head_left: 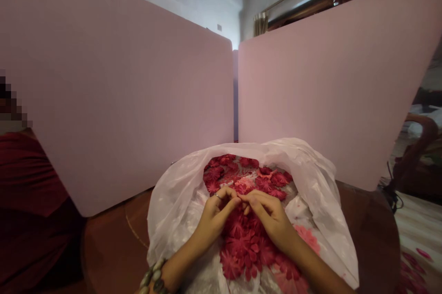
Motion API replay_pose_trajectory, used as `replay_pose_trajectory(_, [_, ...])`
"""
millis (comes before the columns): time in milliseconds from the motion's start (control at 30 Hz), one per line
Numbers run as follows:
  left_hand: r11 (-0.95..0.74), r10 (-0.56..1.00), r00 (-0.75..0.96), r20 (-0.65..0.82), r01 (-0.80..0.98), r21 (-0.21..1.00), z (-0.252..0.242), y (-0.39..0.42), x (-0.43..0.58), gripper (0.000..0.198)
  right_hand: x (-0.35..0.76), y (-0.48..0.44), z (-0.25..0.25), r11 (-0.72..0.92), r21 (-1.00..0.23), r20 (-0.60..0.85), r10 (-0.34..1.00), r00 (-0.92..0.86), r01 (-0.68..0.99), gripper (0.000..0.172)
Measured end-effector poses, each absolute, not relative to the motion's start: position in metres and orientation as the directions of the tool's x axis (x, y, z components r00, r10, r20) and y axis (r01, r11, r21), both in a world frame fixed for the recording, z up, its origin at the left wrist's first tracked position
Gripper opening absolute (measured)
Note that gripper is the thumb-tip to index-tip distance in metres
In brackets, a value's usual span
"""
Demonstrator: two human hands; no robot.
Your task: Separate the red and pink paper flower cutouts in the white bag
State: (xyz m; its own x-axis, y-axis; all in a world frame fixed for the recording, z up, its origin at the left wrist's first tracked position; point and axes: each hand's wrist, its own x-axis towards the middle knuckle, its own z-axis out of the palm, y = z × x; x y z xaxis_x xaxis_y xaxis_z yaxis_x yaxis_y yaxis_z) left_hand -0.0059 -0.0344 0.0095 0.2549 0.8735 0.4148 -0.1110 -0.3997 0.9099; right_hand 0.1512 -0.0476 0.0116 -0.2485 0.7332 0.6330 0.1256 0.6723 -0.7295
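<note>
My left hand [220,210] and my right hand [266,213] meet over an open white plastic bag [176,197], fingertips pinched close together. Whatever sits between the fingertips is too small to make out; a bit of red shows there. Red fabric flower pieces [241,243] lie in a heap just below my hands. More red flower pieces [272,181] are spread deeper in the bag, with a lighter coral one [246,182] among them. A pink flower piece [307,237] lies by my right wrist.
Two pink panels stand upright behind the bag, the left one [138,91] and the right one [311,87]. The bag rests on a brown wooden table [110,243]. A person in a red top [27,179] is at the far left. Red petals [412,268] lie on the floor at right.
</note>
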Motion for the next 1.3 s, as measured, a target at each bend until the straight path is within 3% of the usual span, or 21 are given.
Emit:
replay_pose_trajectory(367, [-0.404, 0.883, 0.237, 0.406, -0.059, 0.913, 0.0079, -0.0335, -0.0038, 0.025, 0.1498, -0.0477, 0.0083, 0.687, -0.702, 0.649, 0.725, -0.23, 0.188, 0.033])
replay_pose_trajectory(1100, [-0.233, 0.928, 0.242, 0.283, -0.213, 0.949, 0.0116, -0.0303, -0.0039, 0.029, 0.1489, -0.0508, 0.014, 0.739, -0.634, 0.703, 0.674, -0.228, 0.23, 0.032])
replay_pose_trajectory(1300, [-0.213, 0.952, 0.188, 0.243, -0.167, 0.963, 0.0103, -0.0282, -0.0047, 0.025, 0.1498, -0.0495, 0.0081, 0.786, -0.519, 0.736, 0.61, -0.293, 0.334, 0.026])
